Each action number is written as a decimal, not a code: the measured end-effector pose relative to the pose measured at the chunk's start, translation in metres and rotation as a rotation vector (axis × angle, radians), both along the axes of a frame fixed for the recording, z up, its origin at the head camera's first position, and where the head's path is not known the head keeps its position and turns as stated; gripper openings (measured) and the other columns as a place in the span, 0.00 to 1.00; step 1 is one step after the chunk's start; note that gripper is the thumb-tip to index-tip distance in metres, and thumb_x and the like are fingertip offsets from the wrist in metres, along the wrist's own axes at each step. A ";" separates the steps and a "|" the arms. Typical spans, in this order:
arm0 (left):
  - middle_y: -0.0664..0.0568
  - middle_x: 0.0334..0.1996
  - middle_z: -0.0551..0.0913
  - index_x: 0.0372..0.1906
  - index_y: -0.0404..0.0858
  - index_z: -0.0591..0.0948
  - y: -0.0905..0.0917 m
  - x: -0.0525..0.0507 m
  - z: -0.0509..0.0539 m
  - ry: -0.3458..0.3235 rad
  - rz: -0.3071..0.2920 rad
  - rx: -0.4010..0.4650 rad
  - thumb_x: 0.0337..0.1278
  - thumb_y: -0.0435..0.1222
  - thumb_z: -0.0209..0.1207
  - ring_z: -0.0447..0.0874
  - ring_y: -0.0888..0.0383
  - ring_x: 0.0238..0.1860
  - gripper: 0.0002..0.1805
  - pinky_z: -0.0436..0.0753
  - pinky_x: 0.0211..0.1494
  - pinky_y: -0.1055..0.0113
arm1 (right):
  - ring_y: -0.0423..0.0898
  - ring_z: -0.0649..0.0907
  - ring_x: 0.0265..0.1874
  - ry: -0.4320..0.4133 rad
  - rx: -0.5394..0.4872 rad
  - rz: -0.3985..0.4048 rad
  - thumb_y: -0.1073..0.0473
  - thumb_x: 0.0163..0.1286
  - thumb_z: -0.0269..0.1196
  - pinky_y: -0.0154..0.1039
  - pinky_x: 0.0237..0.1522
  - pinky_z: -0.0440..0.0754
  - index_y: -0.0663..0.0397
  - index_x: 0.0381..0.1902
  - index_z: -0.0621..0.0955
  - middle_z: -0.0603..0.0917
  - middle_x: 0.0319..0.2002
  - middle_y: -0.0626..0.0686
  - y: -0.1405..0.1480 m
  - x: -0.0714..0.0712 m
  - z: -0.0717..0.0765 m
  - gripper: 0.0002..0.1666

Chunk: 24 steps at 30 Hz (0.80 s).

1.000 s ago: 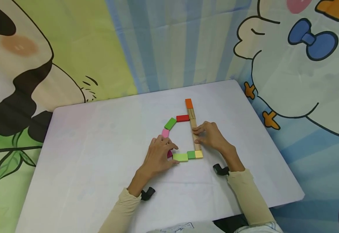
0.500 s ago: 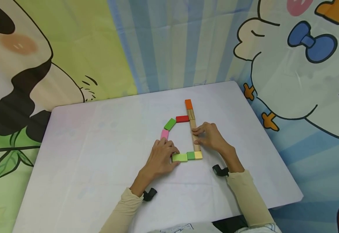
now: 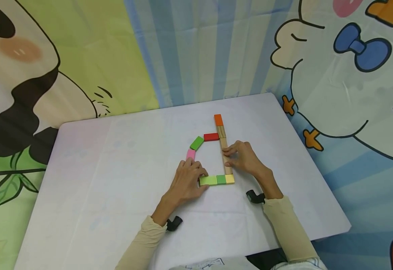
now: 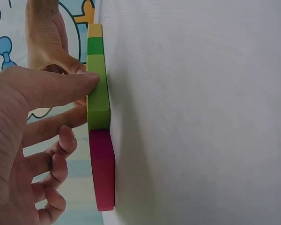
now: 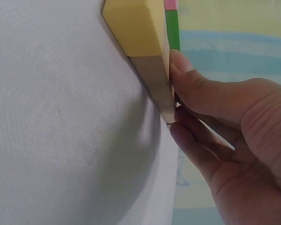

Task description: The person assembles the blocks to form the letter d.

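Note:
Flat toy blocks form a closed outline on the table. My left hand (image 3: 186,182) pinches the light green block (image 4: 98,96) between thumb and index finger at the lower left corner; its other fingers curl loosely. A magenta block (image 4: 103,173) adjoins that block, mostly hidden by the hand in the head view. My right hand (image 3: 245,159) holds a plain wooden block (image 3: 227,159) in the upright strip, with curled fingers and thumb on it. A yellow block (image 3: 229,179) and a green block (image 3: 221,180) sit in the bottom row.
The outline continues with a pink block (image 3: 191,154), a slanted green block (image 3: 197,143) and a red block (image 3: 211,137). An orange block (image 3: 218,120) tops the strip above a striped wooden block (image 3: 221,131). A white cloth covers the table (image 3: 115,168); printed fabric hangs behind.
My left hand has shifted slightly right and its fingers have closed on the light green block, covering most of the magenta one. The right hand has stayed in place.

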<state>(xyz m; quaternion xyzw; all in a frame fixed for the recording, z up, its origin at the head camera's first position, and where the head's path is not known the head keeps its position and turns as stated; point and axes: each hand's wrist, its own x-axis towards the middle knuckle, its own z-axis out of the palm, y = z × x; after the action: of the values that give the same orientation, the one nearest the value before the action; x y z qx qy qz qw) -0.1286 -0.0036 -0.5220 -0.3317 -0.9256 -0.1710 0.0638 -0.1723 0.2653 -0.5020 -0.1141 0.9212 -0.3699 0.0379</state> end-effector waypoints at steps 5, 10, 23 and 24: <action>0.59 0.36 0.84 0.45 0.51 0.93 -0.003 0.000 0.002 -0.014 0.012 0.007 0.51 0.53 0.81 0.71 0.57 0.43 0.18 0.68 0.48 0.60 | 0.58 0.87 0.58 -0.003 0.003 0.000 0.68 0.53 0.85 0.58 0.66 0.83 0.60 0.52 0.92 0.92 0.58 0.55 -0.002 -0.001 0.001 0.26; 0.57 0.40 0.86 0.48 0.49 0.92 -0.018 0.003 0.009 -0.025 0.104 0.062 0.48 0.53 0.83 0.73 0.56 0.46 0.23 0.69 0.49 0.60 | 0.59 0.86 0.59 0.003 0.002 0.008 0.68 0.54 0.85 0.60 0.68 0.82 0.61 0.52 0.92 0.92 0.58 0.56 -0.002 -0.001 0.001 0.25; 0.52 0.39 0.86 0.58 0.41 0.90 -0.043 0.014 0.006 -0.067 0.345 0.064 0.45 0.50 0.86 0.75 0.50 0.46 0.34 0.66 0.46 0.60 | 0.58 0.86 0.57 0.004 0.011 0.005 0.68 0.55 0.85 0.59 0.65 0.83 0.61 0.53 0.92 0.92 0.60 0.55 0.000 0.000 0.001 0.26; 0.52 0.38 0.86 0.58 0.41 0.90 -0.043 0.015 0.005 -0.072 0.346 0.061 0.45 0.50 0.86 0.74 0.50 0.46 0.34 0.66 0.46 0.60 | 0.58 0.87 0.57 0.001 0.011 0.003 0.68 0.54 0.85 0.58 0.66 0.83 0.60 0.53 0.92 0.92 0.60 0.55 0.000 0.000 0.000 0.26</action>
<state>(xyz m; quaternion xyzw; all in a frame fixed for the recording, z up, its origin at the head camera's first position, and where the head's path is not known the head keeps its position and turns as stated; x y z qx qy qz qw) -0.1139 -0.0464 -0.5168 -0.1588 -0.9649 -0.1973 0.0690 -0.1724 0.2649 -0.5020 -0.1155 0.9231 -0.3647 0.0388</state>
